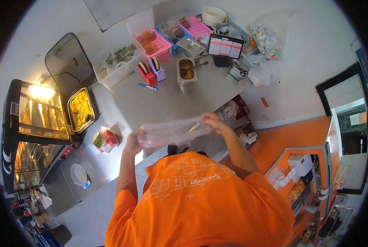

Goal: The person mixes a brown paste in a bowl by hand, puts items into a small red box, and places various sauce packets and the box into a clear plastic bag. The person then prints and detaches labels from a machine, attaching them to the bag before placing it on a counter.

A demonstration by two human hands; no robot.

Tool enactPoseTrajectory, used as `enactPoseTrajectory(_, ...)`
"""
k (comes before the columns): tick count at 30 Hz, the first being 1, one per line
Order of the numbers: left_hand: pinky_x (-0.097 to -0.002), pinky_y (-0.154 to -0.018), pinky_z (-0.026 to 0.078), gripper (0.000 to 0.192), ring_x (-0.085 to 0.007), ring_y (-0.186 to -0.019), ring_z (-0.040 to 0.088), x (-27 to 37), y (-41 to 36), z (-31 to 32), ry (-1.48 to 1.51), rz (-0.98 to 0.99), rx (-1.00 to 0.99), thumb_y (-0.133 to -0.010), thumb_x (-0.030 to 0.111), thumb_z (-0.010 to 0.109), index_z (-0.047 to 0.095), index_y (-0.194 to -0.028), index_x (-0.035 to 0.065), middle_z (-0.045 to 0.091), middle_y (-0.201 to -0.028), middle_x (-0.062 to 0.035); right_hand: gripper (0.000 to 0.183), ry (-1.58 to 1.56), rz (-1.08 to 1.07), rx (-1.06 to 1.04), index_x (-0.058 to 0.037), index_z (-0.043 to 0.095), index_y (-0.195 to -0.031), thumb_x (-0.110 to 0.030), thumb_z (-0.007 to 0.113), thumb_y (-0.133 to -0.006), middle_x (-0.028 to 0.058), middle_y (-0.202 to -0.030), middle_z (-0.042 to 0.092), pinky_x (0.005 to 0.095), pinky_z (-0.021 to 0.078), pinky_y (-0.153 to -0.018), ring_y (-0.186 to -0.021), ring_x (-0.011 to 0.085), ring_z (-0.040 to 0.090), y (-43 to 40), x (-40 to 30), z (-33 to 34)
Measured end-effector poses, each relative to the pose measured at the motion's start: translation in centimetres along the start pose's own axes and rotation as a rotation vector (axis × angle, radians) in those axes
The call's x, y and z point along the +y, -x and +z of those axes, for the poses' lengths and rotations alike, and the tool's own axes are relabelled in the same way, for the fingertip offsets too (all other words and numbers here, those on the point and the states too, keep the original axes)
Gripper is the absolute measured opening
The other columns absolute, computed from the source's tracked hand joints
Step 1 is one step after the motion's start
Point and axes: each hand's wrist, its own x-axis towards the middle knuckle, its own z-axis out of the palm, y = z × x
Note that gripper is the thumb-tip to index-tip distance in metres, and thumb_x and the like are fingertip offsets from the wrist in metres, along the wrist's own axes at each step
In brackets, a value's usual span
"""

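Note:
A clear plastic bag [171, 132] is stretched sideways in front of my body, over the front edge of the steel table [153, 105]. My left hand [136, 141] grips one end of it. At the other end, my right hand [214, 123] holds the plastic between its fingers, slightly blurred. Left of my left hand, a small red and green food packet in clear wrap [106, 139] rests on the side counter. Beyond the bag stand a steel pan of brown sauce [187, 75] with a spoon in it, a red tape dispenser [147, 74] and a purple one [158, 69].
A lit glass display warmer [42, 114] and a tray of yellow food [80, 109] occupy the left counter, near a digital scale [85, 184]. Along the back are a plastic bin of green packets [119, 66], pink baskets [159, 46] and a tablet [225, 46]. Scissors [243, 73] lie at right.

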Motion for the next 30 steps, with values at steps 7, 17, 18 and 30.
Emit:
enactPoseTrajectory(7,-0.0261,-0.051,0.040,0.026,-0.0088,-0.059,0.045,-2.0,-2.9,0.3,-1.384,0.684,0.117,-0.088,0.030,0.055,0.057,-0.089,0.0046,0.045,-0.066,0.0022,0.023,0.696,-0.327,0.751,-0.0067,0.058,-0.104,-0.017,0.063,-0.084,0.0072,-0.090,0.061,0.0354,0.0492,-0.069,-0.078,0.0191,0.058,-6.3,-0.8,5.9)
enactPoseTrajectory(17,-0.0340,-0.062,0.045,0.037,-0.0212,-0.068,0.057,-3.5,-3.6,-5.9,-1.006,0.343,0.640,-0.093,0.035,0.055,0.057,-0.094,-0.0021,0.059,-0.075,-0.0119,0.094,1.622,-0.434,0.253,-0.0253,0.033,-0.143,-0.018,0.078,-0.060,0.0123,-0.147,0.031,0.0504,0.0332,-0.107,-0.133,0.0425,0.031,-12.5,3.6,15.7)
enactPoseTrajectory(18,-0.0360,-0.067,0.047,0.034,-0.0266,-0.075,0.061,-3.4,-3.2,-5.0,-1.237,0.476,0.741,-0.091,0.032,0.058,0.059,-0.092,-0.0021,0.061,-0.080,-0.0163,0.098,1.660,-0.349,0.107,-0.0303,0.030,-0.144,-0.014,0.078,-0.060,0.0109,-0.149,0.028,0.0501,0.0302,-0.109,-0.136,0.0415,0.027,-12.5,2.9,15.7)
enactPoseTrajectory(30,-0.0465,-0.102,0.036,0.052,-0.0305,-0.119,0.047,1.3,-13.4,-14.1,-2.480,0.442,-0.270,-0.054,0.047,0.079,0.069,-0.092,0.0140,0.061,-0.116,-0.0100,0.045,1.119,-0.488,-0.058,-0.0125,0.055,-0.122,-0.020,0.066,-0.079,0.0143,-0.113,0.063,0.0404,0.0481,-0.089,-0.102,0.0321,0.061,-12.7,-1.9,17.0)
